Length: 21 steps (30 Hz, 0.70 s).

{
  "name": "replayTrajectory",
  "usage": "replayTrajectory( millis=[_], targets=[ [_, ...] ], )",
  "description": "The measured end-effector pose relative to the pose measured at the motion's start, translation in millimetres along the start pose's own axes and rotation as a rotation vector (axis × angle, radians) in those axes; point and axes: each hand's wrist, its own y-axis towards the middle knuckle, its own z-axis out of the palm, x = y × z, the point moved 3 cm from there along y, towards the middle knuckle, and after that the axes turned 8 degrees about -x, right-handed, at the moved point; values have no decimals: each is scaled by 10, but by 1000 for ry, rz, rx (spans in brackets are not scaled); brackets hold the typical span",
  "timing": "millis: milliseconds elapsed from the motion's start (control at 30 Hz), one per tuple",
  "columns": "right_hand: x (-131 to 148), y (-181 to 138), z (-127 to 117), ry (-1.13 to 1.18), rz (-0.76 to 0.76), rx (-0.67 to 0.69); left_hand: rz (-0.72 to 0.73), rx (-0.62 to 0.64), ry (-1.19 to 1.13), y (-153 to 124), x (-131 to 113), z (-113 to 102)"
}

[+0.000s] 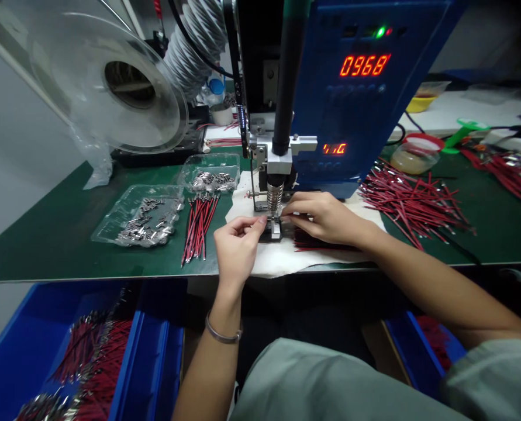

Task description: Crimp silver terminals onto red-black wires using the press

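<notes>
My left hand (238,242) is pinched at the left side of a small metal fixture (276,228), thumb and forefinger together. From the right, my right hand (319,215) reaches to the same fixture with its fingertips closed. Whatever sits between the fingers of either hand is too small to make out. Directly above the fixture stands the spring-wrapped head (275,196) of a blue machine (348,117) with lit red digits. Red and black wires (321,241) lie on a white cloth (278,263) under my right hand.
Left of my hands are a wire bundle (200,225) and two clear trays of small metal parts, the nearer tray (106,225) and the farther one (190,166). A wire pile (413,202) lies right. Blue bins (148,351) stand below the table edge. A plastic reel (85,70) hangs upper left.
</notes>
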Motion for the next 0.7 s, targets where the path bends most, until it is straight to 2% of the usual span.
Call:
replayTrajectory(
  millis=[400, 567, 600, 700],
  targets=[
    [-13, 8, -6, 48, 5, -12, -11, -13, -46, 11, 6, -13],
    [220, -4, -190, 56, 30, -63, 70, -149, -67, -164, -95, -120],
    [310, -18, -219, 81, 41, -104, 91, -117, -51, -244, -133, -122],
    [586, -76, -215, 193, 98, -272, 59, 129, -47, -507, -212, -53]
  ],
)
